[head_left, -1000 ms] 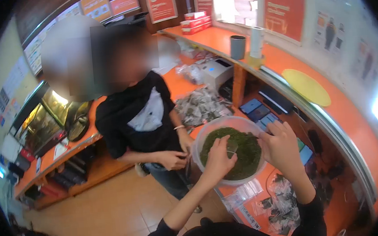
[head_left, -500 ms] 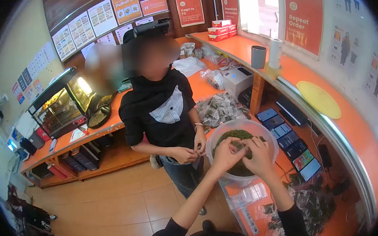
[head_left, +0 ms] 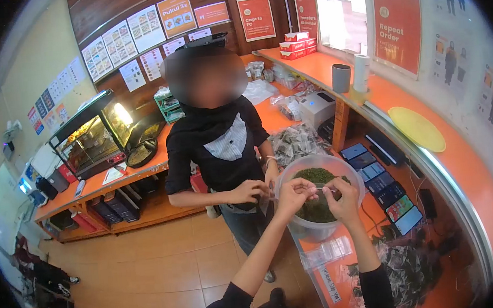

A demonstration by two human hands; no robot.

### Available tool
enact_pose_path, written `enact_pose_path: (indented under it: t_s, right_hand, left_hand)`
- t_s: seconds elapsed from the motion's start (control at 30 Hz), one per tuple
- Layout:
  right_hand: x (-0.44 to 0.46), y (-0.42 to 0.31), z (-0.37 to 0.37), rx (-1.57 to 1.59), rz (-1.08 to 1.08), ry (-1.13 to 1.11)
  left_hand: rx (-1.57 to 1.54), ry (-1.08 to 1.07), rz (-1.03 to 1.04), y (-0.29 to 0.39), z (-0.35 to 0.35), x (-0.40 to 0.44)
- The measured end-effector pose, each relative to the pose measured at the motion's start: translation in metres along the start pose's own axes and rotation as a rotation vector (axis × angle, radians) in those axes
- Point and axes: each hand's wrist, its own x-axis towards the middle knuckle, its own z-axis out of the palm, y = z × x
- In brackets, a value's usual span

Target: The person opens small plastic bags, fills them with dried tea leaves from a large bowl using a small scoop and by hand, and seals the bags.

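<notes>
A round translucent plastic tub (head_left: 313,230) stands at the counter's edge with dark green flakes (head_left: 319,175) inside. Over its opening, my left hand (head_left: 294,198) pinches one side of what looks like a small clear plastic bag (head_left: 320,186); only a thin pale edge of it shows. My right hand (head_left: 343,197) is closed on the other side of that edge, fingertips close to the left ones. Behind the tub lies a heap of small filled clear packets (head_left: 299,143). Flat clear plastic bags (head_left: 329,253) lie in front of the tub, near more dark packets (head_left: 409,268).
A co-worker in a black top (head_left: 216,139) stands left of the tub, hands near its rim. Several phones (head_left: 382,187) lie in a row to the right. A raised orange shelf (head_left: 381,105) carries a grey cylinder (head_left: 341,78) and a yellow tray (head_left: 416,129).
My hands have drawn slightly apart and up from the flakes, with a pale edge now showing between them. The co-worker's hands have moved apart. The whole view has shifted a little.
</notes>
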Motion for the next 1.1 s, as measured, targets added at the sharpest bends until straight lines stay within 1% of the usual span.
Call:
enact_pose_path:
  t_s: [0.2, 0.27, 0.3, 0.37, 0.47, 0.53, 0.63, 0.73, 0.8, 0.83, 0.97, 1.07, 1.1]
  right_hand:
    - [0.0, 0.002, 0.006, 0.053, -0.012, -0.018]
    - [0.0, 0.005, 0.005, -0.08, -0.073, -0.023]
    - [-0.001, 0.004, 0.005, -0.082, -0.077, -0.019]
    - [0.002, -0.001, 0.006, 0.006, -0.026, -0.018]
    - [0.004, 0.0, 0.007, -0.035, -0.075, -0.032]
    - [0.003, -0.003, 0.006, -0.028, -0.05, -0.036]
    - [0.003, -0.007, 0.007, -0.069, -0.003, -0.028]
    - [0.005, -0.013, 0.006, 0.01, 0.034, 0.018]
    - [0.003, -0.009, 0.003, -0.127, -0.052, -0.002]
    - [0.004, -0.01, 0.003, -0.131, -0.046, 0.0]
    - [0.0, -0.016, 0.002, -0.133, -0.01, -0.019]
    - [-0.002, -0.021, 0.009, -0.164, 0.02, -0.005]
    - [-0.005, -0.022, 0.011, -0.176, 0.027, 0.019]
  left_hand:
    - [0.075, 0.015, -0.002, -0.007, 0.004, 0.004]
    - [0.119, 0.047, -0.053, -0.007, 0.007, 0.002]
    - [0.119, 0.044, -0.048, -0.006, 0.008, 0.002]
    - [0.104, 0.082, -0.027, -0.004, 0.01, 0.004]
    - [0.165, 0.042, -0.012, -0.007, 0.01, 0.004]
    - [0.173, 0.017, -0.02, -0.011, 0.009, 0.005]
    - [0.115, 0.044, 0.016, -0.005, 0.011, 0.004]
    - [0.069, -0.016, -0.01, 0.001, 0.007, 0.001]
    - [0.043, -0.024, 0.022, 0.003, 0.009, -0.001]
    - [0.071, -0.028, -0.022, 0.004, 0.009, -0.002]
    - [0.08, -0.039, -0.037, 0.011, 0.01, -0.005]
    - [0.085, -0.049, -0.024, 0.005, 0.011, -0.007]
    - [0.151, -0.007, 0.007, 0.007, 0.012, -0.01]
